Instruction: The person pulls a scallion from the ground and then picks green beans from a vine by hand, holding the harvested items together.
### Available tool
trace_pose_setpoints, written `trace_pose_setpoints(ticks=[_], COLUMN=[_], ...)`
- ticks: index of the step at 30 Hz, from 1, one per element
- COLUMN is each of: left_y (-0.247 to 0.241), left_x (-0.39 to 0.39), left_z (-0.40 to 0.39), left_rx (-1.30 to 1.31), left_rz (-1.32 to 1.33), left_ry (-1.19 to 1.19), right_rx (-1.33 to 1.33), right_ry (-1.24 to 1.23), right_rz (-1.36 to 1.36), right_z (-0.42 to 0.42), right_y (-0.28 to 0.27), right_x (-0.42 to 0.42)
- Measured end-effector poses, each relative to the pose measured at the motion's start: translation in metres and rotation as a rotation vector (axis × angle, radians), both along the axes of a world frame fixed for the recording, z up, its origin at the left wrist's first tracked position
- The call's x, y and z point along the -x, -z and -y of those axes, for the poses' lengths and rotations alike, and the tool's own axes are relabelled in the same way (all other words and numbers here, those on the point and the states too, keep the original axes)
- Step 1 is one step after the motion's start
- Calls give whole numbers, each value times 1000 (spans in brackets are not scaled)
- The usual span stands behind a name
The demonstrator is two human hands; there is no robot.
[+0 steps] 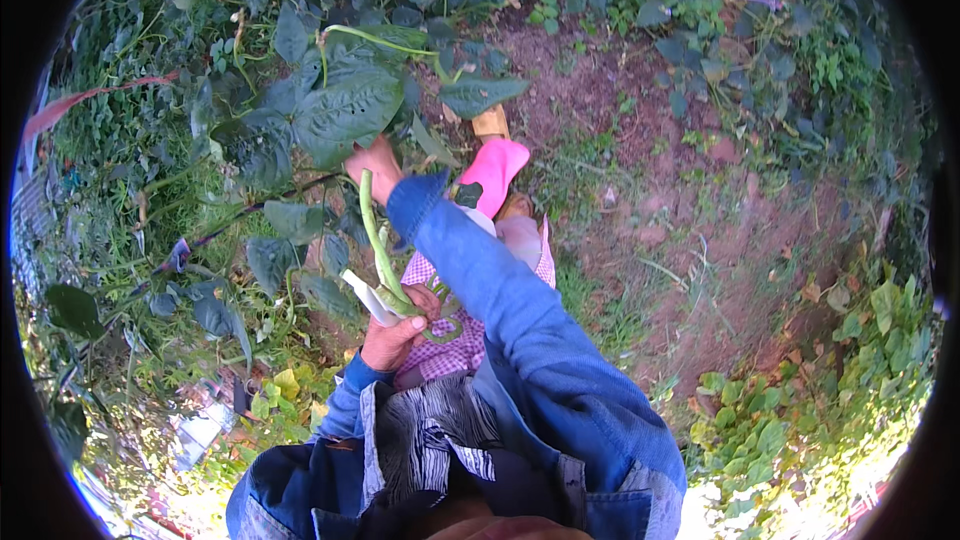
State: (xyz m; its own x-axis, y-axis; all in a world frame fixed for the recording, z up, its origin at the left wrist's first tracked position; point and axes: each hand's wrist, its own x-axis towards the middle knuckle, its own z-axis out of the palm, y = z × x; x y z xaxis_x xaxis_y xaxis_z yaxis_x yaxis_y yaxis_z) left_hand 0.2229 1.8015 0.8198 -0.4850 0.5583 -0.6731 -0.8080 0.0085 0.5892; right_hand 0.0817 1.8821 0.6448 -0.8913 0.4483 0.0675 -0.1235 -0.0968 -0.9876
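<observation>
My left hand (394, 339) is closed around several green bean pods (373, 229), one of them long and standing up toward my right wrist. Also in its grasp is a flat white strip (365, 296), whose material I cannot make out. Another pod (448, 330) curls below the fingers. My right hand (373, 166) reaches across into the bean vine, under a broad green leaf (352, 109). Leaves hide its fingertips, so whether they grip anything cannot be seen. Just above it, a pale green stem (379, 40) arches among the leaves.
Dense vines rise on the left, with a dark cord (247, 211) running through them and a reddish strip (97, 97) farther out. Bare soil (600, 105) forms a path to the right. A pink sock or boot (495, 172) shows below my arm. More plants (757, 435) grow at lower right.
</observation>
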Motion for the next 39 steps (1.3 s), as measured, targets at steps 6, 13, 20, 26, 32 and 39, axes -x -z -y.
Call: trace_pose_setpoints(ticks=[6, 13, 20, 26, 32, 39], left_y=[8, -13, -62, -87, -88, -85], left_x=[82, 145, 187, 191, 165, 147], left_z=[-41, -78, -111, -136, -196, -240], left_rx=[-7, -98, 33, 316, 150, -110], left_rz=[-10, -68, -192, -302, -186, 22], left_ry=[-165, -229, -483, -320, -703, -953], right_rx=[617, 943, 841, 1006, -477, -327], right_ry=[-156, 72, -284, -428, -21, -425], right_rz=[204, 171, 29, 87, -280, -256], right_z=[-83, -155, -183, -201, -239, -210], right_y=[-95, -143, -236, -272, -233, -237], right_x=[13, 18, 38, 82, 222, 300])
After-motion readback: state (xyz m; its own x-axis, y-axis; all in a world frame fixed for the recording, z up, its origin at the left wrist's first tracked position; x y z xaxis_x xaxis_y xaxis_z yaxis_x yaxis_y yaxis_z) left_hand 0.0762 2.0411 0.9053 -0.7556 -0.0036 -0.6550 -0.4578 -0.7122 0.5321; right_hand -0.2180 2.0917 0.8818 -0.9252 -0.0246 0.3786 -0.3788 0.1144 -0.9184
